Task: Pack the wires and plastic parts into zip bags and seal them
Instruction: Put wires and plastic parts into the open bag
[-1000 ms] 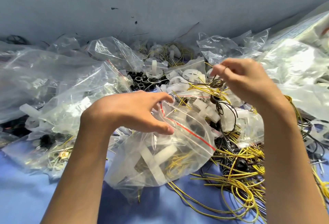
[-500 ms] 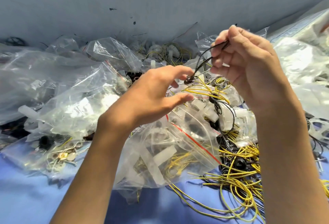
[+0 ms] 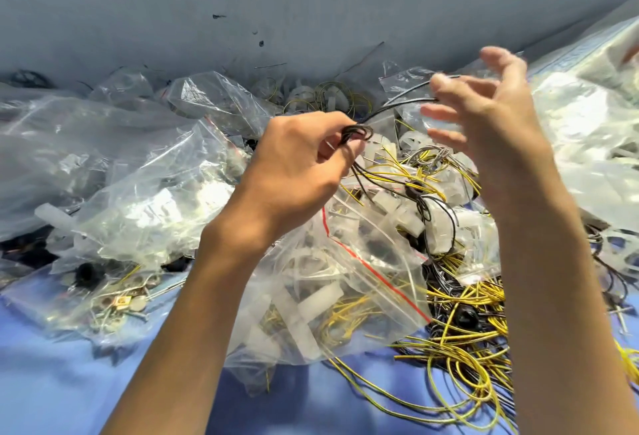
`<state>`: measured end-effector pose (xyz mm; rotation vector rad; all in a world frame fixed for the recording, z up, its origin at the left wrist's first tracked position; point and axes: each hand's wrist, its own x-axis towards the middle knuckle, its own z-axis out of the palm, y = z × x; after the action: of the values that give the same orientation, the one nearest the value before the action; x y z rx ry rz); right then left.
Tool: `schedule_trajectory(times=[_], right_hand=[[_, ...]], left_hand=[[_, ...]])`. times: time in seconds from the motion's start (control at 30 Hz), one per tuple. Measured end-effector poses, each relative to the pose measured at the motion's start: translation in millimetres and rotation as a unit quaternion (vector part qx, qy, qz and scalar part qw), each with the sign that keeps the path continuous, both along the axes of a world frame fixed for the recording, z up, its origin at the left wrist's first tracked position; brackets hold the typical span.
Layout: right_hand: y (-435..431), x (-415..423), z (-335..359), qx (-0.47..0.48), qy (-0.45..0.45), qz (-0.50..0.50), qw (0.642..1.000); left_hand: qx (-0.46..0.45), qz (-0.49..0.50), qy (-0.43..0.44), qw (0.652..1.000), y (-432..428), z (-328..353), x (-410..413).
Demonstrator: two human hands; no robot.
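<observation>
Blue table (image 3: pixel 69 382), wall (image 3: pixel 311 2), left hand (image 3: pixel 297 172) pinching wire (image 3: pixel 356 131)

Bare blue cloth (image 3: pixel 62 382) lower left.

Looks like a small assembly or packing workshop bench. Heaped with clear zip bags (image 3: pixel 363 272), loose yellow wires (image 3: pixel 463 341), white plastic parts (image 3: pixel 390 203) and a bag of small metal hardware (image 3: pixel 117 303), all spread over a blue surface (image 3: pixel 52 382) against a scuffed grey wall (image 3: pixel 311 2).
</observation>
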<state>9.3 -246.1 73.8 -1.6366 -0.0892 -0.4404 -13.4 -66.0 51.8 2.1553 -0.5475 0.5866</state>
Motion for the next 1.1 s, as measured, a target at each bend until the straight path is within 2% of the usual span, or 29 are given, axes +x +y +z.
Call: schedule_trajectory(times=[0.07,0.13,0.23,0.33,0.4,0.5,0.6,0.7,0.77,0.87,1.0,1.1], right_hand=[[-3.1,3.1,-5.0,-0.132,-0.048,-0.096,0.985],[-4.2,-0.5,-3.6,-0.243,-0.122,-0.096,0.958],[-1.8,-6.2,0.2,-0.362,-0.178,0.023,0.915],[6.7,-10.7,-2.7,-0.422,-0.119,0.134,0.889],[10.0,-11.2,-4.3,-0.427,-0.079,0.178,0.883],[11.7,-9.3,-7.9,-0.404,-0.091,0.228,0.881],[9.2,-7.3,-11.2,-0.382,-0.095,0.224,0.891],[2.6,-5.2,-11.9,-0.337,-0.080,0.200,0.917],[-3.3,-3.5,-11.2,-0.333,-0.080,0.165,0.925],[-8.1,-6.4,-7.4,-0.360,-0.088,0.146,0.917],[-13.5,-9.4,-4.1,-0.352,-0.056,0.164,0.920],[-16.4,-8.8,-3.8,-0.325,-0.034,0.184,0.927]], left_hand=[[0.000,0.028,0.014,0.999,0.2,0.1,-0.5],[-0.005,0.038,0.034,0.999,-0.5,0.5,-0.4],[-0.053,0.011,0.073,0.996,-2.3,3.6,-1.9],[-0.115,-0.009,0.093,0.989,-3.1,6.0,-3.5],[-0.164,-0.030,0.100,0.981,-4.5,7.4,-5.3],[-0.204,-0.047,0.102,0.972,-5.7,9.2,-5.8],[-0.195,-0.026,0.106,0.975,-2.8,7.4,-3.5],[-0.167,0.017,0.127,0.978,3.7,4.4,1.2],[-0.141,0.041,0.142,0.979,6.4,3.1,3.6],[-0.076,0.068,0.153,0.983,6.1,1.3,4.9],[0.072,0.087,0.164,0.980,8.3,0.8,3.6],[0.169,0.050,0.192,0.966,13.2,3.0,1.4]])
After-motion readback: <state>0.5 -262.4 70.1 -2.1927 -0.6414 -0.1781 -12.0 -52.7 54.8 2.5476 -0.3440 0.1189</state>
